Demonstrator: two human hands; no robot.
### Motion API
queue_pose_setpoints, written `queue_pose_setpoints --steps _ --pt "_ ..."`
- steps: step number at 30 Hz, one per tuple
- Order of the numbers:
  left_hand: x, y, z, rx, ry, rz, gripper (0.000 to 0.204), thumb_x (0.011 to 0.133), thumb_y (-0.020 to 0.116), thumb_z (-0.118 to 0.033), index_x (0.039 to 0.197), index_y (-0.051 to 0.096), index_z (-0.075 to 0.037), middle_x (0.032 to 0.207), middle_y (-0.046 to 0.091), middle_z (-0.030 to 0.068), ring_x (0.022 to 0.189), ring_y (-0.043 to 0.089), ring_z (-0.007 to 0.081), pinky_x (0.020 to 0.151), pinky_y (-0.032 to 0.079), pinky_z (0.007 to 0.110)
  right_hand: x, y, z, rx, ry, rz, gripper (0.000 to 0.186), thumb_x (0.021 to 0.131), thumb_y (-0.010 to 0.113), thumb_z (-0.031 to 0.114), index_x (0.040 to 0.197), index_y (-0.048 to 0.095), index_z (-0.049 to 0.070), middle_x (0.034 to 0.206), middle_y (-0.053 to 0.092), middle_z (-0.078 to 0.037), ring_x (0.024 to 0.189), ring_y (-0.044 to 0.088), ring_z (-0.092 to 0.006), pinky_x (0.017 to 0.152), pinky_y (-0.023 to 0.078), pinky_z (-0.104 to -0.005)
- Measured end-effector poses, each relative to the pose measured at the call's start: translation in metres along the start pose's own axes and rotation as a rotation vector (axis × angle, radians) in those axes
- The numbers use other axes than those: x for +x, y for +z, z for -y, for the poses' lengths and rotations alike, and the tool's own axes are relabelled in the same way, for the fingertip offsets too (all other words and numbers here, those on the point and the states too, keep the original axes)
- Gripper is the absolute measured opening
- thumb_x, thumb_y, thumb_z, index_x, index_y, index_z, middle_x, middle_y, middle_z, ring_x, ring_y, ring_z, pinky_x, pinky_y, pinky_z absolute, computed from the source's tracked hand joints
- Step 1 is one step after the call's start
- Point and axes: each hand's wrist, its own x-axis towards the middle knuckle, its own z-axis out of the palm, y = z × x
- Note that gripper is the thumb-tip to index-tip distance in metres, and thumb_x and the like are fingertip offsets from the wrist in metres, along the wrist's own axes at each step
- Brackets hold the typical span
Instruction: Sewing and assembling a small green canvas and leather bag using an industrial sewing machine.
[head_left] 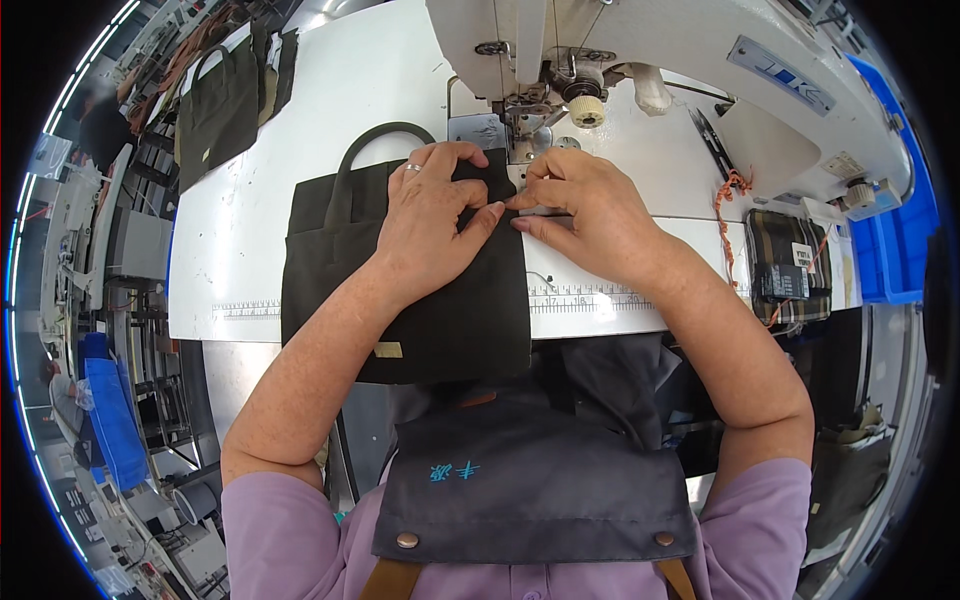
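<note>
A dark green fabric bag piece (pixel 440 310) with a looped handle (pixel 352 165) and a small yellowish label lies on the white sewing table, its lower part over the front edge. My left hand (pixel 430 205), a ring on one finger, rests on its upper right part with fingers bent, its thumb at the fabric's right edge. My right hand (pixel 590 205) pinches that same edge between thumb and fingers, close to the left thumb. Just beyond both hands is the presser foot (pixel 520 150) of the sewing machine (pixel 690 50). What lies under the fingertips is partly hidden.
Similar dark bag pieces (pixel 225 115) lie at the far left of the table. At right are black thread snips (pixel 710 135), orange cord (pixel 728 225), a plaid pouch (pixel 775 270) and a blue bin (pixel 890 240). A ruler strip (pixel 590 298) runs along the table's front.
</note>
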Motion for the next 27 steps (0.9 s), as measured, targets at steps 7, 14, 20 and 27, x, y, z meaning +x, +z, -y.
queue_pose_setpoints --steps 7,14,20,27 --pt "-0.002 -0.001 -0.004 0.032 -0.007 -0.016 0.021 0.089 0.073 -0.021 0.075 0.067 -0.006 0.128 0.058 0.0081 0.127 0.049 0.0313 0.107 0.034 0.048 -0.004 -0.013 -0.001 -0.210 -0.066 0.039 0.024 0.084 0.079 0.028 0.103 0.079 0.015 0.104 0.063 -0.003 0.096 0.062 -0.0234 0.079 0.049 -0.0395" --pt "-0.005 0.000 0.000 0.049 -0.003 -0.029 0.021 0.089 0.073 -0.021 0.076 0.067 -0.005 0.128 0.057 0.0099 0.126 0.049 0.0320 0.106 0.035 0.049 -0.004 -0.010 0.009 -0.199 -0.080 -0.051 0.027 0.083 0.079 0.024 0.107 0.077 0.012 0.109 0.066 -0.002 0.101 0.061 -0.0211 0.079 0.048 -0.0385" --pt "-0.003 0.003 0.003 0.015 0.084 -0.062 0.018 0.090 0.072 -0.016 0.079 0.065 -0.002 0.128 0.055 0.0138 0.123 0.051 0.0341 0.104 0.039 0.048 -0.005 -0.006 0.004 -0.213 -0.196 -0.021 0.019 0.082 0.078 0.020 0.099 0.079 0.013 0.108 0.067 0.000 0.103 0.060 -0.0203 0.079 0.048 -0.0368" --pt "-0.006 -0.006 -0.002 0.051 0.034 -0.001 0.019 0.092 0.069 -0.017 0.084 0.060 -0.003 0.130 0.054 0.0157 0.122 0.052 0.0366 0.104 0.038 0.046 -0.001 -0.003 0.007 -0.207 -0.175 -0.041 0.013 0.080 0.078 0.017 0.092 0.079 0.013 0.103 0.067 0.000 0.097 0.061 -0.0202 0.077 0.048 -0.0356"
